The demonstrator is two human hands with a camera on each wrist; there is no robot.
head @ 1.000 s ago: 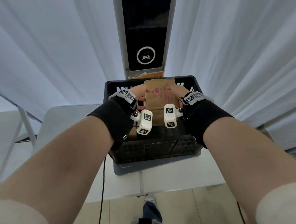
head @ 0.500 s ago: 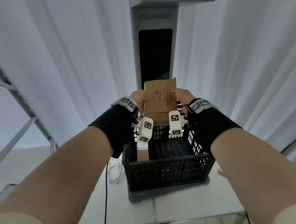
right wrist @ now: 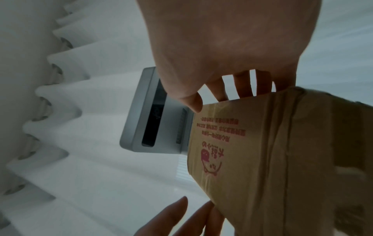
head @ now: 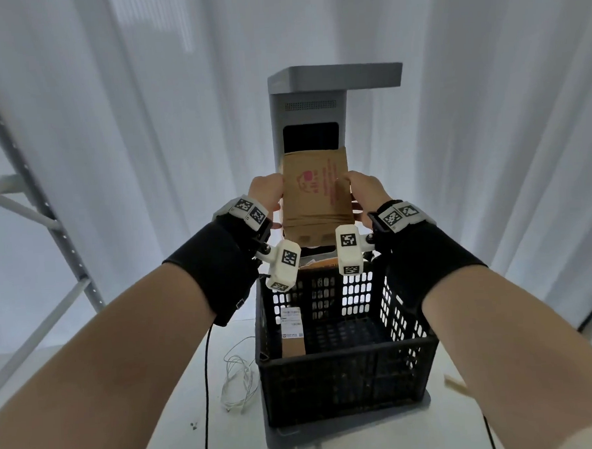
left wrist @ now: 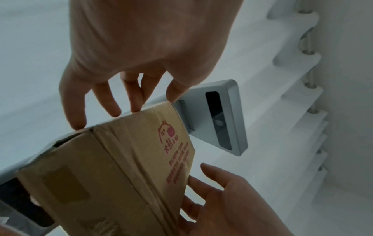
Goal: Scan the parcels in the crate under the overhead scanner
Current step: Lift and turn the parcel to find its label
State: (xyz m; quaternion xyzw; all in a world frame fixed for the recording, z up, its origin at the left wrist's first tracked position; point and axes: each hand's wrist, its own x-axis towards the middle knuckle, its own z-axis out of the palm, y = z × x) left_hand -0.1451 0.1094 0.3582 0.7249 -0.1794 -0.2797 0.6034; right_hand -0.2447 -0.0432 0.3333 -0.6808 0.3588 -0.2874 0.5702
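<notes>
Shelving frame [head: 23, 211] of grey metal slants up the far left at nine o'clock, well apart from my work, with pale curtain [head: 165, 104] filling the room between. On the white table [head: 193, 394] a black cable [head: 207, 383] and a loose white wire [head: 239, 378] lie just beside the crate's left wall, near seven o'clock.

My left hand [head: 265, 193] grips the left edge of the cardboard parcel [head: 315, 196]; from the left wrist view its fingertips [left wrist: 114, 110] curl over the box's rim. I hold the parcel clear above the black crate [head: 347, 376], at twelve o'clock from it, tilted with its red-printed face toward me. The parcel covers the lower edge of the dark screen on the scanner [head: 309, 120], whose grey head juts out overhead; open air shows between the box's top edge and that head.

Inside the crate, a second parcel [head: 292, 331] with a white label stands on end against the left wall at nine o'clock, and the mesh floor to its right shows bare.

My right hand [head: 366, 189] clasps the parcel's right edge, thumb [right wrist: 191, 102] on the printed face and fingers behind. Further right, at five o'clock, a pale strip [head: 455, 384] lies near the table's edge; I cannot tell what it is.
</notes>
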